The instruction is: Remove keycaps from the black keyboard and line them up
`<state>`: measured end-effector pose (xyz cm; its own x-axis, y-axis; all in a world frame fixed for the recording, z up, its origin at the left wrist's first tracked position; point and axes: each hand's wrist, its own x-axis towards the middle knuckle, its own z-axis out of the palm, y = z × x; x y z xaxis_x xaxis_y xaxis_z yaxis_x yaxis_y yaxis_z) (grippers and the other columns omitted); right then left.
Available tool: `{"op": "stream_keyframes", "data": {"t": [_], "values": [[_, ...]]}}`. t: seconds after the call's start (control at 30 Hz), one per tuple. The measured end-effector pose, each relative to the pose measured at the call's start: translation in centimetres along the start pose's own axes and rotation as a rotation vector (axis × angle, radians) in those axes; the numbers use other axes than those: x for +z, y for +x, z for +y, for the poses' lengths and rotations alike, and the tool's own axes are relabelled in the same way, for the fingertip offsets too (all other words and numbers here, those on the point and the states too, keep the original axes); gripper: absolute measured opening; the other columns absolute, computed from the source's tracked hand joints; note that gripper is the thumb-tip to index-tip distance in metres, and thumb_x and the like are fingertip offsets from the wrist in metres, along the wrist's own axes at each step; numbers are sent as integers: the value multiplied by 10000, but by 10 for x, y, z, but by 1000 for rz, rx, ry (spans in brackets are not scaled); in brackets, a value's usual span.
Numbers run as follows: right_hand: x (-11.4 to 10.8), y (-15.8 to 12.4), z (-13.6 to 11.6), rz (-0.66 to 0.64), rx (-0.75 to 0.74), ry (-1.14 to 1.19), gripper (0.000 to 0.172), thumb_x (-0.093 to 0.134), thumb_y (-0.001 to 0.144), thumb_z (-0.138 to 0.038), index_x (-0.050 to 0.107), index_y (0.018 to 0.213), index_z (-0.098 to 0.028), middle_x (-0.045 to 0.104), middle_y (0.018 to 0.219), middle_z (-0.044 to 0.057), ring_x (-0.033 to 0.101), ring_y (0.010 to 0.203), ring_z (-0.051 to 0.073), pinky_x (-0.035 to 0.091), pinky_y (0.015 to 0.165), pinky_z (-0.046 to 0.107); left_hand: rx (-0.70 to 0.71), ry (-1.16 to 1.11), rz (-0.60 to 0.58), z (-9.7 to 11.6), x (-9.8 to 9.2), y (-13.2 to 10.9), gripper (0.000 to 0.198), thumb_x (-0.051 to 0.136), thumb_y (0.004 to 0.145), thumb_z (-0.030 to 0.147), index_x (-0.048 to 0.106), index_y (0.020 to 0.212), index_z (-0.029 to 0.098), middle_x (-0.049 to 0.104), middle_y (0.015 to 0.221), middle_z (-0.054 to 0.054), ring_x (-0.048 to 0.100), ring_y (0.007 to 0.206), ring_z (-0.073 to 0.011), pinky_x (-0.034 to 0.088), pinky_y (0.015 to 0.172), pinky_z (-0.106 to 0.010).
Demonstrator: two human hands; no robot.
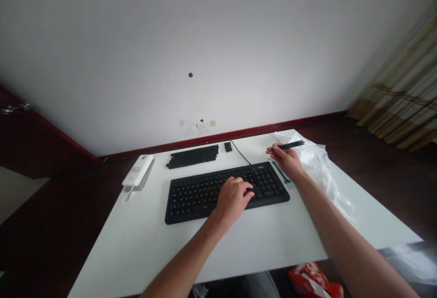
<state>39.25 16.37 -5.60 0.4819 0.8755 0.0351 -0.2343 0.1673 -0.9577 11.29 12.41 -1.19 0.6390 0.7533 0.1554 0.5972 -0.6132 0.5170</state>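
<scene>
A black keyboard (226, 191) lies on the table, many of its key positions bare of caps with pale dots showing. My left hand (234, 196) rests over its right middle part, fingers curled and thumb close to the forefinger; what is between them, if anything, is hidden. Off the keyboard's upper right corner, my right hand (287, 160) is closed on a slim black brush (292, 145), its dark end pointing right. A blue tool (281, 172) lies just below that hand, beside the keyboard. Behind the keyboard, removed black keycaps (194, 156) sit in rows, with a smaller keycap group (228, 146) to their right.
A white box-shaped device (138, 170) with a looped strap stands at the table's left. Crumpled clear plastic (321, 170) covers the right side. The keyboard cable (241, 152) runs toward the wall. A red and white bag (312, 280) is below the front edge.
</scene>
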Motion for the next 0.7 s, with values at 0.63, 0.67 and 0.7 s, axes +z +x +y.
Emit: {"op": "stream_keyframes", "data": {"t": [0.63,0.67,0.7], "values": [[-5,6,4,-21,46,62,473,959,653,-530,736,937,-226,802,933,62,765,919,218,655,829,294,-237,259,73,-71,-28,87,196,678,947,289,811,1089,269,784,1015,-37,692,987,-209,505,893,-286],[-5,6,4,-22,49,63,465,957,658,-528,737,935,-227,803,936,63,766,920,223,659,838,307,-236,262,76,-72,-26,88,204,671,951,294,808,1101,270,784,1023,-37,692,994,-209,505,898,-285],[-5,6,4,-25,52,66,455,955,666,-524,739,936,-228,804,941,64,768,921,225,662,845,314,-235,265,80,-72,-25,89,213,670,953,297,803,1116,270,784,1032,-38,692,1001,-210,504,902,-286]]}}
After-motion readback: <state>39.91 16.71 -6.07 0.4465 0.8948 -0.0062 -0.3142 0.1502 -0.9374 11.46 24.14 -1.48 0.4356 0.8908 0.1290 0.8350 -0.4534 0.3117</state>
